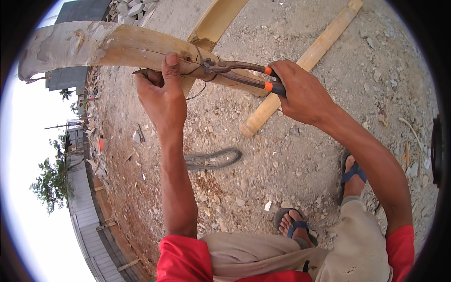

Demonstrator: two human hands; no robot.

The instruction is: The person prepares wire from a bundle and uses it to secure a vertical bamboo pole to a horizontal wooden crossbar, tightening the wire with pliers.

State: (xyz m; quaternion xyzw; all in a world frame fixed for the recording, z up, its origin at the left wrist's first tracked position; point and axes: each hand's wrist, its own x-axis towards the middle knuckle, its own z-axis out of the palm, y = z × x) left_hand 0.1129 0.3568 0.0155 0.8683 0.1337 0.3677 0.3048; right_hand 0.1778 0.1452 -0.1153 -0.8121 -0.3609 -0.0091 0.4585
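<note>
- Nearest the lens: red sleeves (183, 258) at the lower edge, beige trousers (282, 263) between them, both forearms reaching up and away from the body.
- Below the arms, on the ground: two feet in blue-strapped sandals, one (295, 226) close to the trouser hem, the other (353, 173) beside the right forearm.
- Ground (300, 155): dry gravelly dirt, small stones, scattered chips.
- On the dirt between the forearms: a flattened dark loop (212, 159), rubber or strap, cannot tell which.
- Left hand (162, 96): closed around the bamboo pole (112, 47) from below, thumb up and pressed against the pole's side. A thin wire (196, 89) runs about the pole just beside this thumb and hangs slack beneath.
- Right hand (300, 91): fist closed on the handles of a pair of pincers (235, 73); handles rusty with orange collars and dark grips. The pincer head sits against the pole at the wire; whether it bites the wire cannot be told.
- Bamboo pole: pale, peeling skin, held in the air, running from the hands out to the upper left.
- Farther on the ground: a split bamboo length (218, 21) under the pole, and a squared timber (305, 61) lying diagonally behind the right hand.
- Far left rim: corrugated sheeting (84, 216), trees (51, 183), bright sky.
</note>
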